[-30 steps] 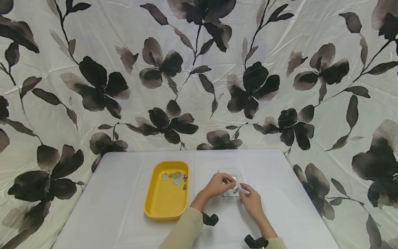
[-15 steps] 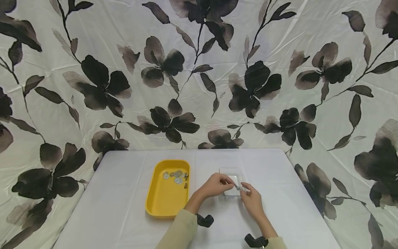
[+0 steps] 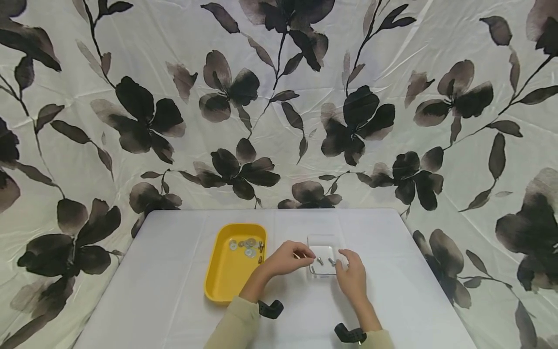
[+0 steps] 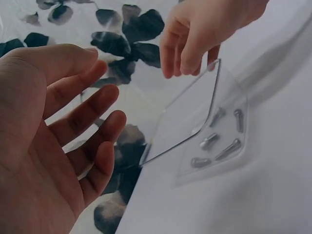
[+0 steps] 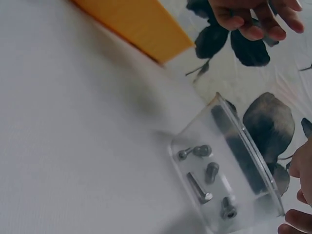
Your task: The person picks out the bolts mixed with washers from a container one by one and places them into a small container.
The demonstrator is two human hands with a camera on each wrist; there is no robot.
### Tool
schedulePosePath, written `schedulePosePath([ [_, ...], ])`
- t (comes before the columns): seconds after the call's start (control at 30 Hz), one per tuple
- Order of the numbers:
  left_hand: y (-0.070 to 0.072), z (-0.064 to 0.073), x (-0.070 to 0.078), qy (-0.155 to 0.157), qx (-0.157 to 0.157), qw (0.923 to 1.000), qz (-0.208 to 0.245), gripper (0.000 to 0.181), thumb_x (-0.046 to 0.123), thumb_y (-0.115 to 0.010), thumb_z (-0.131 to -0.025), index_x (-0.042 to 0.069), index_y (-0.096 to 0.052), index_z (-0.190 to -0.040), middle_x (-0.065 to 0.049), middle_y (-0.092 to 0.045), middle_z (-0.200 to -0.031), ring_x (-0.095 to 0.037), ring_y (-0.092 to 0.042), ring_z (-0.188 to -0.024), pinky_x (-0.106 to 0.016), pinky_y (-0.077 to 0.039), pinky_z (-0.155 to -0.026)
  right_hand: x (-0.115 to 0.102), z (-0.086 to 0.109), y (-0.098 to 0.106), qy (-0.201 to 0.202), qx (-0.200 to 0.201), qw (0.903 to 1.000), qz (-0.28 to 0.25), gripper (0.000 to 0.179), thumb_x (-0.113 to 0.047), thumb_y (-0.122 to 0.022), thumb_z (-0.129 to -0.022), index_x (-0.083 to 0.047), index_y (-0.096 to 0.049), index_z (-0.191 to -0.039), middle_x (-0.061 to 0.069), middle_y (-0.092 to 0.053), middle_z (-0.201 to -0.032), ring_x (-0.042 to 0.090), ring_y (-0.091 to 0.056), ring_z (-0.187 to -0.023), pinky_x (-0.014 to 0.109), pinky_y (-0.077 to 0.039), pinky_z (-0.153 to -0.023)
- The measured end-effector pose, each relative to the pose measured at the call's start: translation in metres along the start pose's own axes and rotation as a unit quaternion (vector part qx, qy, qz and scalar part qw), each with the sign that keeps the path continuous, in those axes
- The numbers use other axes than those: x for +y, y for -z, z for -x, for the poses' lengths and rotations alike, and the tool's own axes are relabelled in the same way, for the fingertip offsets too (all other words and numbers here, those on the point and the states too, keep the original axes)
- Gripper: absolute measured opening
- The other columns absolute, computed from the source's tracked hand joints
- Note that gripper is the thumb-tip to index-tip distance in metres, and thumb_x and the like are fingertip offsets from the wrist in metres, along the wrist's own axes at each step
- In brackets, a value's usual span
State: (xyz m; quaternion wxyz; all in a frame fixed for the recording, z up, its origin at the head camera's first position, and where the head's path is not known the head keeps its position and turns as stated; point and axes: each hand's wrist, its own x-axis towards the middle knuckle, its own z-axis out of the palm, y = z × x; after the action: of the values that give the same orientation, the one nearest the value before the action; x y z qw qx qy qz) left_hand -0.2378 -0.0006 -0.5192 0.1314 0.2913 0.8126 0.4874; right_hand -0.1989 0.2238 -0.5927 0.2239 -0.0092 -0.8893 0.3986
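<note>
A clear plastic box (image 3: pixel 323 275) stands on the white table with several silver bolts inside; a bolt (image 5: pixel 199 187) lies along its bottom in the right wrist view. My left hand (image 3: pixel 288 258) hovers at the box's left edge, fingers loosely bent and spread, with nothing in them, as the left wrist view (image 4: pixel 73 126) confirms. Beside the box's right edge is my right hand (image 3: pixel 352 275), its thumb and forefinger apart near the rim. In the right wrist view, fingertips of the right hand (image 5: pixel 303 180) come close to the rim's corner; whether they touch it I cannot tell.
To the left of the box stands a yellow tray (image 3: pixel 226 286). Several flat washers (image 3: pixel 248 245) and a few bolts (image 3: pixel 260 247) lie in its far right part. A floral cloth (image 3: pixel 279 121) hangs behind the white table (image 3: pixel 165 281).
The left hand held a bolt over the box half a second ago; it has let go and moved left. The right hand stays by the box's right edge, its fingers slightly more spread.
</note>
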Motion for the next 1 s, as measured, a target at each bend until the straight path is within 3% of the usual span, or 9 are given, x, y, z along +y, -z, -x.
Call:
schedulePosePath([
  [0.13, 0.015, 0.008, -0.001, 0.008, 0.011, 0.9999, -0.008, 0.014, 0.023, -0.068, -0.093, 0.018, -0.074, -0.104, 0.012, -0.067, -0.096, -0.01, -0.059, -0.086, -0.026, -0.05, -0.079, -0.017, -0.005, -0.002, 0.041, 0.012, 0.9987, 0.029, 0.031, -0.004, -0.066, -0.086, -0.002, -0.063, -0.117, 0.019, -0.057, -0.125, 0.037, -0.053, -0.118, 0.05, -0.043, -0.097],
  [0.37, 0.042, 0.022, -0.009, 0.02, 0.033, 0.9991, -0.018, 0.015, 0.027, -0.067, -0.093, 0.02, -0.074, -0.104, 0.01, -0.067, -0.098, -0.012, -0.059, -0.087, -0.029, -0.05, -0.079, -0.046, -0.007, -0.013, 0.074, 0.005, 0.9962, 0.047, 0.032, -0.005, -0.068, -0.085, -0.004, -0.064, -0.117, 0.015, -0.058, -0.125, 0.033, -0.055, -0.116, 0.046, -0.047, -0.093],
  [0.7, 0.082, 0.038, -0.028, 0.054, 0.068, 0.9961, -0.01, 0.016, 0.026, -0.067, -0.093, 0.016, -0.074, -0.103, 0.002, -0.065, -0.1, -0.018, -0.06, -0.082, -0.03, -0.052, -0.065, -0.072, -0.006, -0.035, 0.091, -0.012, 0.9958, -0.006, 0.032, -0.001, -0.069, -0.084, -0.006, -0.065, -0.116, 0.013, -0.06, -0.122, 0.029, -0.058, -0.114, 0.04, -0.048, -0.093],
  [1.0, 0.101, 0.05, -0.049, 0.095, 0.099, 0.9889, -0.056, 0.015, 0.018, -0.068, -0.092, 0.01, -0.074, -0.104, 0.004, -0.067, -0.096, -0.017, -0.06, -0.087, -0.035, -0.051, -0.076, -0.091, 0.003, -0.051, 0.124, -0.028, 0.9913, -0.036, 0.033, -0.003, -0.07, -0.084, -0.006, -0.065, -0.116, 0.014, -0.06, -0.122, 0.029, -0.058, -0.115, 0.042, -0.048, -0.092],
])
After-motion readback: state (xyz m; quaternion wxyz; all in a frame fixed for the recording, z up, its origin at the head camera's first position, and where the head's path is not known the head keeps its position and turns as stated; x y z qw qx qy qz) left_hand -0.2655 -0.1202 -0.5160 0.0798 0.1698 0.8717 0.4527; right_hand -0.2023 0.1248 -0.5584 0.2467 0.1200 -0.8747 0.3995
